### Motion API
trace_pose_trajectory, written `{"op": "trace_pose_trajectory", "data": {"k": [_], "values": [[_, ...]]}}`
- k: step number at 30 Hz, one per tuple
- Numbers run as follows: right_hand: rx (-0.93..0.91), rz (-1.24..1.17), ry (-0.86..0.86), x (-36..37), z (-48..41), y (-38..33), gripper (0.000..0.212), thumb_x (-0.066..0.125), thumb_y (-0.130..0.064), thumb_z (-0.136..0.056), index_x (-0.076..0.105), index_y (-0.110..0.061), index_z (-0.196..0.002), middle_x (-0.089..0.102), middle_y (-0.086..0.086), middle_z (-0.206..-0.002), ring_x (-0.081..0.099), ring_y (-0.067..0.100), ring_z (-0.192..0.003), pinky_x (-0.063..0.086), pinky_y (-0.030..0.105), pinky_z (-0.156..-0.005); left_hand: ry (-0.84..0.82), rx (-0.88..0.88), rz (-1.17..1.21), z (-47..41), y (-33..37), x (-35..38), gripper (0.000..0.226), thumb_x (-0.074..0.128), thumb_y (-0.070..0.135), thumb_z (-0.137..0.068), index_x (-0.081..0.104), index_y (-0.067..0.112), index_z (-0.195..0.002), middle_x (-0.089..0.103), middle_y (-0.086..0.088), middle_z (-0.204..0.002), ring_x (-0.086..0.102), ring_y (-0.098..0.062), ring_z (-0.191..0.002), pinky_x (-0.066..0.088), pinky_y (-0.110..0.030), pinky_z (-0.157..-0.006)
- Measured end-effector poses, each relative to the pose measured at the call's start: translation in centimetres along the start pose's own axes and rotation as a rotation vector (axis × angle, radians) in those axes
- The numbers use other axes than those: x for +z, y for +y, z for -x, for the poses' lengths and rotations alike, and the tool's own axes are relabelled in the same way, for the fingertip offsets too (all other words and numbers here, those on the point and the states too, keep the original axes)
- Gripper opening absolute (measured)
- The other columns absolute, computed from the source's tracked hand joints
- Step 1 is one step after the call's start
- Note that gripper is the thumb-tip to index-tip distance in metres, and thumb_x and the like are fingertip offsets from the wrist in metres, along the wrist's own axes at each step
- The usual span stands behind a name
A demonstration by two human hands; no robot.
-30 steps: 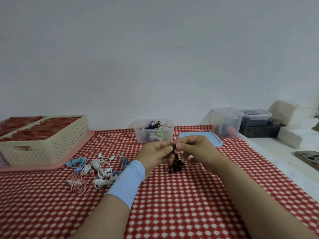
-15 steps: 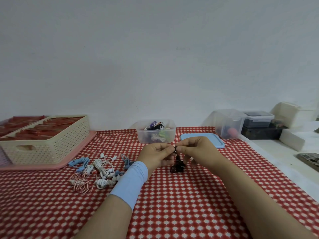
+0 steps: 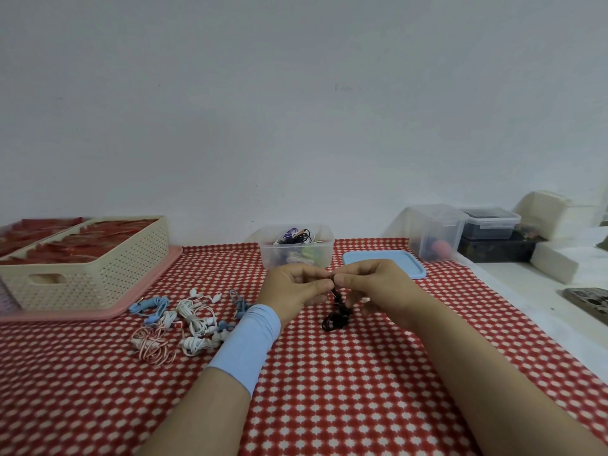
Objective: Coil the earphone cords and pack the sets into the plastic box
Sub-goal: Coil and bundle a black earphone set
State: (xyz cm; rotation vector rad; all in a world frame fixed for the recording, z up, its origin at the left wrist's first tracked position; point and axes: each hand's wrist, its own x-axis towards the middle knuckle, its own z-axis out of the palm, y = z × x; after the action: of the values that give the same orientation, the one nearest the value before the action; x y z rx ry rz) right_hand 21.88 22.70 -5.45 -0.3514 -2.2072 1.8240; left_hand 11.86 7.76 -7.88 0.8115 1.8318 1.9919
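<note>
Pinched by left hand (image 3: 296, 289) and right hand (image 3: 375, 284), the black earphone cord (image 3: 336, 319) should be wrapped snugly round the coil below the grip.

red-and-white dotted tablecloth (image 3: 345, 390), pale blue lid (image 3: 383, 263), cream basket (image 3: 98, 278)

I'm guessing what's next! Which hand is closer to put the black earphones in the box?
Likely the left hand: the plastic box sits right behind it; the right hand is nearer the blue lid. Both pinch the black earphones.
</note>
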Motion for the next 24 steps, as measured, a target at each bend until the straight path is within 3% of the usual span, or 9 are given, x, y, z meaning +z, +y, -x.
{"op": "trace_pose_trajectory", "data": {"k": [3,9,13,18,24], "values": [[0.034,-0.005,0.009,-0.04,-0.13,0.16,0.008,0.076,-0.016,-0.088,0.080,-0.014,-0.095,0.074,0.007,-0.082,0.063,0.013,-0.059,0.041,0.023,-0.047,-0.019,0.037,-0.048,0.05,-0.12,0.01,0.017,0.076,-0.004,-0.079,0.075,0.004,-0.093,0.076,-0.007,-0.087,0.074,-0.018,-0.081,0.059,-0.024,-0.068],[0.139,-0.171,-0.093,-0.45,-0.41,0.19,0.022,0.064,-0.024,-0.097,0.076,-0.011,-0.110,0.076,0.008,-0.109,0.062,0.013,-0.065,0.042,0.022,-0.050,-0.001,0.027,0.029,-0.03,-0.14,-0.12,0.016,0.069,-0.005,-0.085,0.074,0.003,-0.098,0.075,-0.011,-0.092,0.074,-0.018,-0.082,0.059,-0.026,-0.070],[0.217,-0.244,-0.132,-0.59,-0.45,0.21,0.027,0.067,-0.019,-0.094,0.074,-0.009,-0.117,0.074,0.007,-0.105,0.062,0.009,-0.064,0.043,0.017,-0.044,-0.039,0.021,0.056,0.02,-0.01,0.06,0.018,0.067,-0.004,-0.087,0.073,0.000,-0.104,0.076,-0.008,-0.096,0.074,-0.015,-0.086,0.059,-0.025,-0.071],[0.207,-0.240,-0.112,-0.25,-0.49,0.44,0.020,0.069,-0.015,-0.090,0.078,-0.011,-0.107,0.073,0.002,-0.082,0.062,0.008,-0.060,0.041,0.018,-0.043,-0.042,-0.017,0.144,-0.03,-0.12,0.27,0.015,0.067,-0.001,-0.087,0.074,0.000,-0.100,0.075,-0.013,-0.101,0.073,-0.018,-0.088,0.058,-0.025,-0.070],[0.100,-0.221,-0.078,0.19,-0.27,-0.13,0.013,0.070,-0.022,-0.090,0.082,-0.018,-0.089,0.073,0.002,-0.083,0.060,0.010,-0.062,0.042,0.019,-0.050,-0.048,-0.024,0.232,-0.21,-0.11,0.34,0.019,0.065,0.005,-0.090,0.073,0.000,-0.107,0.074,-0.011,-0.108,0.071,-0.024,-0.101,0.059,-0.031,-0.079]]}}
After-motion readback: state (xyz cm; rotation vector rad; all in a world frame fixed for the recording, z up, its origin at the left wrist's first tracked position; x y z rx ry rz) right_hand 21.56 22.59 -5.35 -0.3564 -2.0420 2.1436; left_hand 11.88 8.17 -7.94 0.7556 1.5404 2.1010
